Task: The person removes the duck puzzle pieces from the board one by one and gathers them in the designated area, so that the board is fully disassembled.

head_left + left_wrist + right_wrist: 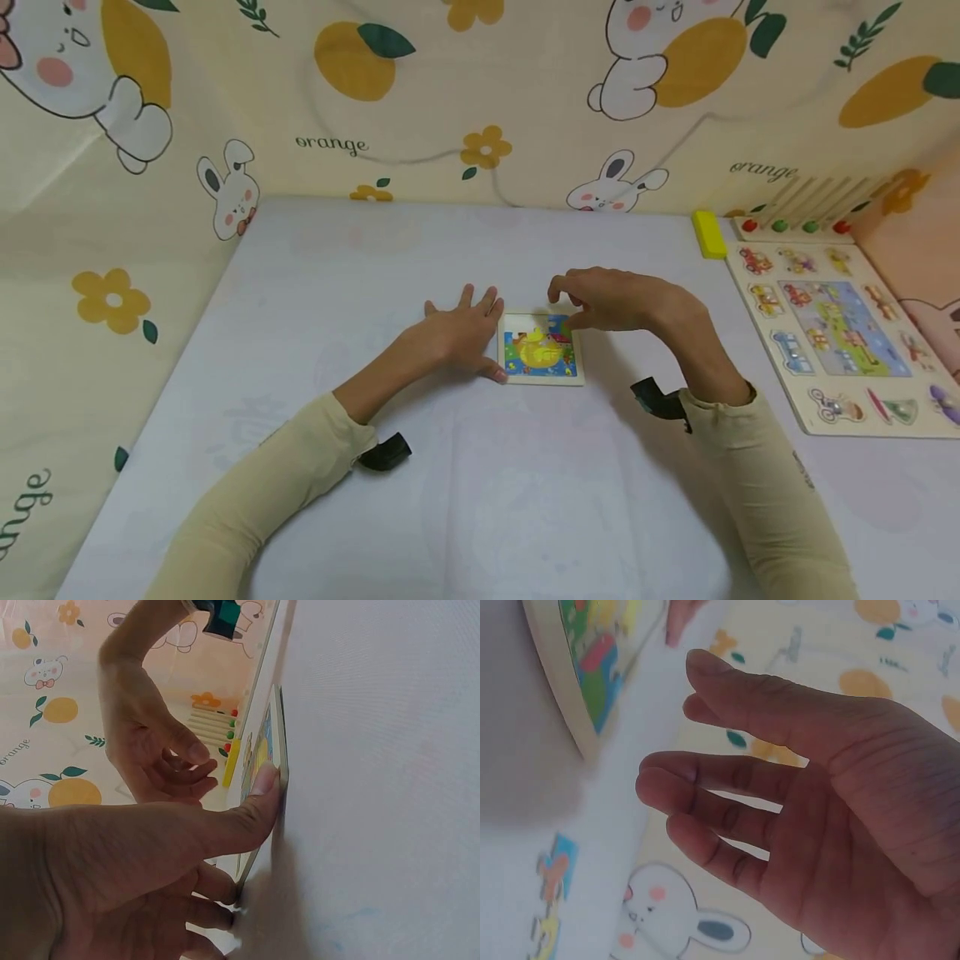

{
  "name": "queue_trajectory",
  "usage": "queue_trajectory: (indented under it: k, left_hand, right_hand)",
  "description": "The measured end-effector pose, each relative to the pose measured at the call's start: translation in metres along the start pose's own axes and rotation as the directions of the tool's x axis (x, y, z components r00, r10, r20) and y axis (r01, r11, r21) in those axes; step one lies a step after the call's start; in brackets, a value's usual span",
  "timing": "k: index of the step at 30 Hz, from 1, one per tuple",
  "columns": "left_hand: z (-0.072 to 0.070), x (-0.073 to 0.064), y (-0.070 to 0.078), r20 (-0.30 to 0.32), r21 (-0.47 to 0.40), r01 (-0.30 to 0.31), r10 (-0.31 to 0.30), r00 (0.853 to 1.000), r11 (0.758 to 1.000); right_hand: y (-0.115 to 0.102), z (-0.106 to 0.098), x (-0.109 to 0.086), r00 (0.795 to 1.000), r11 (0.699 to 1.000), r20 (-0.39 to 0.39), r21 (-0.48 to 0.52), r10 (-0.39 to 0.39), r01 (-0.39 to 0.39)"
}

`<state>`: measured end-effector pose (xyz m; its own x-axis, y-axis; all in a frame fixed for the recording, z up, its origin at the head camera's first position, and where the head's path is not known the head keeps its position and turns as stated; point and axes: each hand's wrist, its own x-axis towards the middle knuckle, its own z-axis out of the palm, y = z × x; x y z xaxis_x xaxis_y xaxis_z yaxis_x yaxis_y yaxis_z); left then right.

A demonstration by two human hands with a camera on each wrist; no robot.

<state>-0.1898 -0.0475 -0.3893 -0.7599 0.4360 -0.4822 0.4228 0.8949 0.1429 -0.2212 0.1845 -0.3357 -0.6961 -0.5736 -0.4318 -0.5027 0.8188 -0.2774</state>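
Note:
A small framed jigsaw puzzle (542, 350) with a yellow, duck-like picture lies flat on the table; its upper left part looks pale. My left hand (459, 335) rests at its left side with fingers spread. In the left wrist view the thumb (264, 780) touches the frame's edge. Just off the upper right corner hovers my right hand (618, 300), fingers loosely bent. In the right wrist view nothing lies between its thumb and fingers (705, 780), and a corner of the puzzle (592, 656) shows beyond them.
At the right stands a large wooden picture board (795, 400) with several vehicle and toy pieces. Behind it is a rack of rods with coloured beads (810, 227). A yellow block (708, 234) lies beside them. Printed cloth (420, 167) hangs at the table's back and sides.

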Motion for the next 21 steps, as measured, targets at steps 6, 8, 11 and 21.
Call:
queue_trajectory:
  k: [6, 8, 11, 21]
  left_hand:
    - [0.001, 0.001, 0.000, 0.000, 0.010, 0.003, -0.003, 1.000, 1.000]
    - [0.001, 0.001, 0.000, 0.001, 0.006, 0.001, -0.001, 1.000, 1.000]
    - [0.001, 0.000, 0.001, 0.005, 0.003, -0.002, 0.002, 1.000, 1.000]
    - [0.001, 0.000, 0.000, 0.010, 0.012, 0.001, -0.001, 1.000, 1.000]
  right_hand:
    - [-0.009, 0.011, 0.010, 0.998, 0.999, 0.065, -0.037, 0.025, -0.022]
    - [-0.010, 0.014, 0.012, 0.996, 0.998, 0.076, -0.050, 0.036, -0.032]
    - [-0.011, 0.019, 0.014, 0.997, 0.997, 0.070, -0.065, 0.035, -0.030]
    - [-0.011, 0.021, 0.016, 1.000, 0.981, -0.001, -0.196, -0.010, 0.010]
